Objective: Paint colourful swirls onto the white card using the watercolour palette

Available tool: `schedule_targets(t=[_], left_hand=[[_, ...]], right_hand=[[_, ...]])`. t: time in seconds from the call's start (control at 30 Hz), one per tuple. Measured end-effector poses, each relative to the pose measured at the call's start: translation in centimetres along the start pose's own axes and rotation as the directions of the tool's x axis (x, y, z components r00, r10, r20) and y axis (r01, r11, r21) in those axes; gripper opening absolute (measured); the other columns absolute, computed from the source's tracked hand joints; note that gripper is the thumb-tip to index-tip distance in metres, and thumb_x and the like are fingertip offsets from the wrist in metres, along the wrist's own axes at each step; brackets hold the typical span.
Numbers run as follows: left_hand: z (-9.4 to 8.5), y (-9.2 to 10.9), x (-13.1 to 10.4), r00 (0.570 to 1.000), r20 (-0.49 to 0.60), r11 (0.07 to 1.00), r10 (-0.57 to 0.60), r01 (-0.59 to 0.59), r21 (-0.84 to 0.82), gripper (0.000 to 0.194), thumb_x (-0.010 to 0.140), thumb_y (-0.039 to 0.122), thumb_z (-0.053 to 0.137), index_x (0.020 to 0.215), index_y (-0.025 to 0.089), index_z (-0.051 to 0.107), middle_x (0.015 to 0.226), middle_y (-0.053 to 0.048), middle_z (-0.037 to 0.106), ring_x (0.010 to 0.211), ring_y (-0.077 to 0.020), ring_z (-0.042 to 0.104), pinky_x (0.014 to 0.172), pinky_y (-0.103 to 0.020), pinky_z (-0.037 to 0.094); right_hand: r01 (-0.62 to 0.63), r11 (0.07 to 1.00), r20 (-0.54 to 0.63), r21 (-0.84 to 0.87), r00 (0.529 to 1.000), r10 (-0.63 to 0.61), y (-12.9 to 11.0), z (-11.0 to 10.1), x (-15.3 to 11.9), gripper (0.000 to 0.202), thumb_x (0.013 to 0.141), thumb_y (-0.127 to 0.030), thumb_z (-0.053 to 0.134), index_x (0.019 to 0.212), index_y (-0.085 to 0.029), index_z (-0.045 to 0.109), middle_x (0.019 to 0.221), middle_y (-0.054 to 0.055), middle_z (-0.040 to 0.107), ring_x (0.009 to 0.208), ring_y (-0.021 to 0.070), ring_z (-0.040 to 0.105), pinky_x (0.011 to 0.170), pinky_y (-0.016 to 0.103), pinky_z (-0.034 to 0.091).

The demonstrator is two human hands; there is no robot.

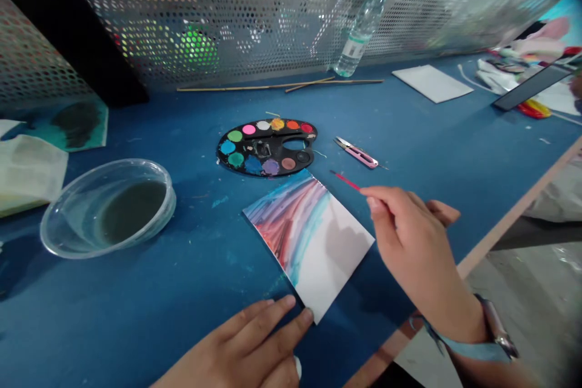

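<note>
Between thumb and fingers, my right hand (409,242) pinches a thin red paintbrush (348,180), its dark tip in the air past the far right edge of the canvas. The small white canvas (336,267) lies tilted on the blue table, with blue, purple, red and teal strokes over its left part. My left hand (254,345) rests with outstretched fingers, their tips touching the canvas's near corner. Just beyond the canvas sits a black palette (266,148) of several round paint colours. Pink thread snips (357,153) lie right of the palette.
A clear plastic bowl (109,209) of dark water stands at left. Thin sticks (273,86), a water bottle (361,30) and a blank white panel (431,83) are along the perforated metal screen (264,30). A black panel (77,42) leans at back left; clutter (536,79) lies at right.
</note>
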State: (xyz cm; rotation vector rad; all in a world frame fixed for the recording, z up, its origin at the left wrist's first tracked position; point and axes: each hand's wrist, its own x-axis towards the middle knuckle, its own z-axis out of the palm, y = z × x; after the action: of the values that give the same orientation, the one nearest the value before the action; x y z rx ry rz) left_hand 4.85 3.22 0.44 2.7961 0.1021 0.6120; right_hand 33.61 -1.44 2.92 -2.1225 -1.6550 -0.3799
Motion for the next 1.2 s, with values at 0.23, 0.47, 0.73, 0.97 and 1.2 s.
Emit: schedule_targets(t=[0.23,0.47,0.73,0.97,1.2], left_hand=[[-0.1,0.2,0.4,1.000,-0.019,1.000,-0.005,0.005,0.002,0.026,0.111,0.024,0.047,0.095,0.020,0.067,0.139,0.001,0.070,0.138,-0.0171,0.058,0.126,-0.029,0.034],[-0.1,-0.2,0.2,1.000,-0.009,0.999,0.023,-0.023,0.033,0.030,0.113,0.025,0.041,0.097,0.021,0.066,0.143,0.002,0.068,0.140,-0.0180,0.056,0.122,-0.030,0.037],[0.1,-0.1,0.1,0.999,-0.038,1.000,0.006,-0.005,0.026,0.033,0.114,0.026,0.039,0.096,0.021,0.066,0.140,0.002,0.069,0.137,-0.0170,0.057,0.124,-0.029,0.031],[0.5,-0.2,0.2,1.000,-0.016,1.000,0.007,-0.007,0.029,0.031,0.113,0.025,0.040,0.094,0.022,0.065,0.139,0.003,0.070,0.137,-0.0153,0.055,0.128,-0.027,0.020],[0.3,-0.2,0.3,0.999,-0.044,0.999,0.012,-0.011,0.037,0.034,0.114,0.026,0.037,0.093,0.022,0.064,0.141,0.004,0.069,0.140,-0.0156,0.053,0.127,-0.028,0.023]], right_hand=[[0.164,0.906,0.180,0.389,0.952,-0.250,-5.6,-0.2,-1.1,0.030,0.104,-0.007,0.044,0.117,-0.027,0.062,0.087,-0.006,0.075,0.080,0.0145,0.063,0.085,0.037,0.026],[0.118,0.982,0.154,0.146,0.978,-0.140,-2.2,0.3,0.3,0.032,0.101,-0.004,0.046,0.113,-0.025,0.067,0.085,-0.002,0.075,0.078,0.0180,0.063,0.080,0.038,0.024],[0.140,0.927,0.155,0.349,0.967,-0.204,-4.4,-0.2,0.1,0.027,0.104,-0.008,0.047,0.115,-0.026,0.064,0.091,-0.005,0.076,0.084,0.0155,0.064,0.084,0.036,0.027],[0.285,0.904,0.199,0.320,0.912,-0.358,-5.1,0.3,0.4,0.036,0.098,0.003,0.048,0.115,-0.024,0.065,0.092,-0.006,0.076,0.083,0.0163,0.063,0.082,0.036,0.025],[0.093,0.996,-0.009,0.006,0.996,-0.093,-1.6,0.2,2.3,0.022,0.101,-0.008,0.053,0.109,-0.021,0.069,0.084,0.000,0.075,0.076,0.0208,0.064,0.080,0.039,0.024]])
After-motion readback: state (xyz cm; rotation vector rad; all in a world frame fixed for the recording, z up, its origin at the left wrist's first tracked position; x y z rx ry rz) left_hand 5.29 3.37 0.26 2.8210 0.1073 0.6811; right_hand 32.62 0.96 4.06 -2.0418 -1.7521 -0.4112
